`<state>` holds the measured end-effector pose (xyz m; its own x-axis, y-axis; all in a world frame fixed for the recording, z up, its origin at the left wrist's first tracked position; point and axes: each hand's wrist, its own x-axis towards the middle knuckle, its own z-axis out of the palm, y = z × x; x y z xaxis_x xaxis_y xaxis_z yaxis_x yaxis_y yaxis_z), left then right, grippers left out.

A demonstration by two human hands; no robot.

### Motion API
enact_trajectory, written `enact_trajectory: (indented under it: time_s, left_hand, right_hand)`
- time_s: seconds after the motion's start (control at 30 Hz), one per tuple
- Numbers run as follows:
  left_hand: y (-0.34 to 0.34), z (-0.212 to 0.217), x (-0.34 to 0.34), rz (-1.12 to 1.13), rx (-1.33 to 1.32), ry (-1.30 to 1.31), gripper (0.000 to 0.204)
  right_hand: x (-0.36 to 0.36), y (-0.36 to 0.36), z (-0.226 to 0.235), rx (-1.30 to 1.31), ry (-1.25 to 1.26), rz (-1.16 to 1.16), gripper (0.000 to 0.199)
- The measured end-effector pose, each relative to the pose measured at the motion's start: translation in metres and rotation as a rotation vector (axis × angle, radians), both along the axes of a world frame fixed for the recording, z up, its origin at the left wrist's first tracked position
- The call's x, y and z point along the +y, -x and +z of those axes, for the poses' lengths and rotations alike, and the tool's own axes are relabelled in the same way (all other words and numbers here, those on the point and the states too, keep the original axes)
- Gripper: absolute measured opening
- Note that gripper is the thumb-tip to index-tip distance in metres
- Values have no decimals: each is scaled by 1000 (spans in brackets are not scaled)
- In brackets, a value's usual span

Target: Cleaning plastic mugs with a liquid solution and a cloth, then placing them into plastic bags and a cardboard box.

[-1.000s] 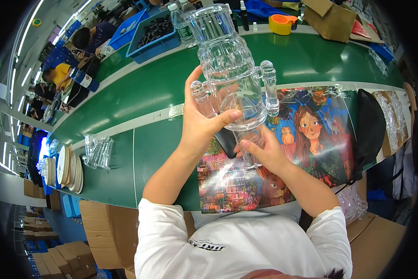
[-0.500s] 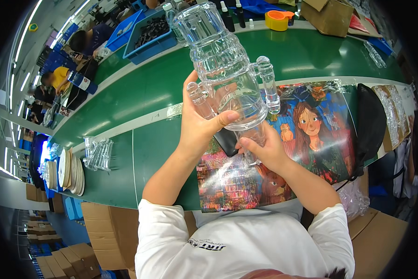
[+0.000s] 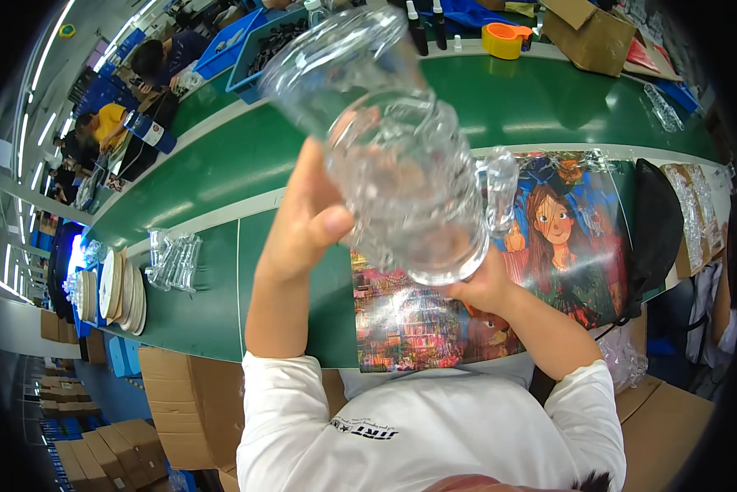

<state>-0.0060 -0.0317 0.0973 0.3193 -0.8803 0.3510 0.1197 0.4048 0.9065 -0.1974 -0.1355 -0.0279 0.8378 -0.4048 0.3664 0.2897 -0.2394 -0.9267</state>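
Observation:
I hold a large clear plastic figure shell (image 3: 393,156) up close to the camera, over a green workbench (image 3: 221,176). My left hand (image 3: 303,221) grips its left side with the thumb pressed on the front. My right hand (image 3: 487,283) supports it from underneath at the lower right. The shell's round head points up and to the left, and a stubby arm juts out on its right. Below it a glossy colourful printed sheet (image 3: 565,246) with a cartoon girl lies flat on the bench.
Clear plastic parts (image 3: 171,261) and a stack of plates (image 3: 118,287) sit at the bench's left end. Blue bins (image 3: 257,49), an orange tape dispenser (image 3: 504,38) and a cardboard box (image 3: 590,29) line the far side. Other people (image 3: 98,135) work far left. Cardboard boxes (image 3: 184,402) stand below.
I have raised the clear shell much closer to the camera and tilted its head to the left. Both hands kept their hold.

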Motion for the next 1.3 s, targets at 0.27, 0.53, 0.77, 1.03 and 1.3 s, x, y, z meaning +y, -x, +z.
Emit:
enact_trajectory:
  time_s: [0.27, 0.53, 0.77, 1.03, 1.3]
  left_hand:
    - [-11, 11, -3, -376, -61, 530, 118]
    - [-15, -8, -18, -532, 336, 577, 90]
    - [-6, -6, -17, -365, 399, 438, 70]
    - [-2, -5, -18, -347, 409, 453, 65]
    - [1, -3, -15, -306, 418, 435, 64]
  right_hand:
    - [20, -1, 13, 88, 79, 284, 53]
    - [26, -2, 18, 156, -332, 440, 59]
    - [26, 0, 27, 221, -459, 471, 48]
    - [28, 3, 28, 259, -448, 478, 52]
    - [34, 3, 38, 209, -436, 409, 40]
